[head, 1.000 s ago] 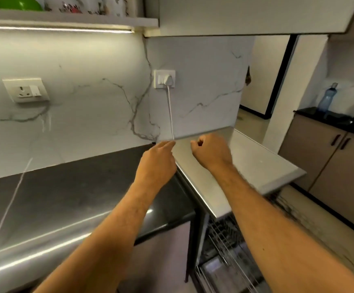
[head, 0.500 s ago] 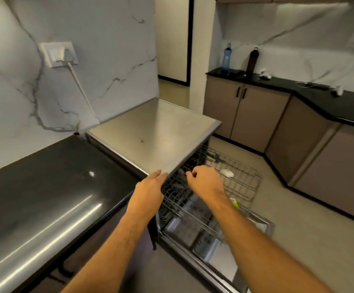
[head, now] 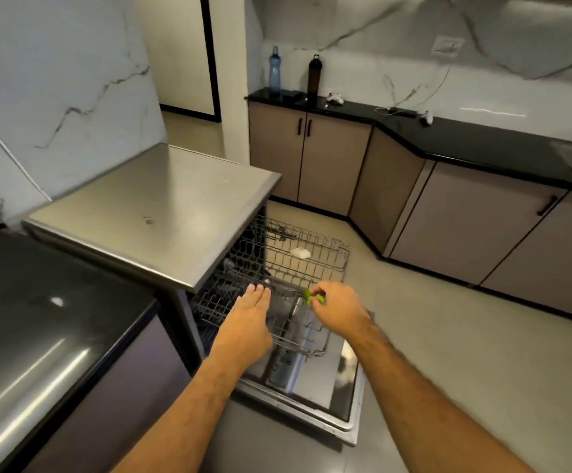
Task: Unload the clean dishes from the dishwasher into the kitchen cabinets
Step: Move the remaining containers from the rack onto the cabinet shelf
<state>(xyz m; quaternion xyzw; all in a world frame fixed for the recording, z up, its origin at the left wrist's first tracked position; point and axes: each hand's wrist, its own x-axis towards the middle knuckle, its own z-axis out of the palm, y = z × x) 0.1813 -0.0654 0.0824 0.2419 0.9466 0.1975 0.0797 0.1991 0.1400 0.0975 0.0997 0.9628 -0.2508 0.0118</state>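
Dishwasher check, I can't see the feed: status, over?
Left hand open, over the upper rack. Right hand, fingers curled at a green item on the rack's front. Door down, nothing in the way.

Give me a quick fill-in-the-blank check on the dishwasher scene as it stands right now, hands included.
1. The right hand pinches a small ____ item at the rack.
2. The left hand, fingers straight, holds ____.
3. The dishwasher door is folded ____.
4. On the far counter, the blue bottle stands beside a ____ bottle.

Missing words: green; nothing; down; black
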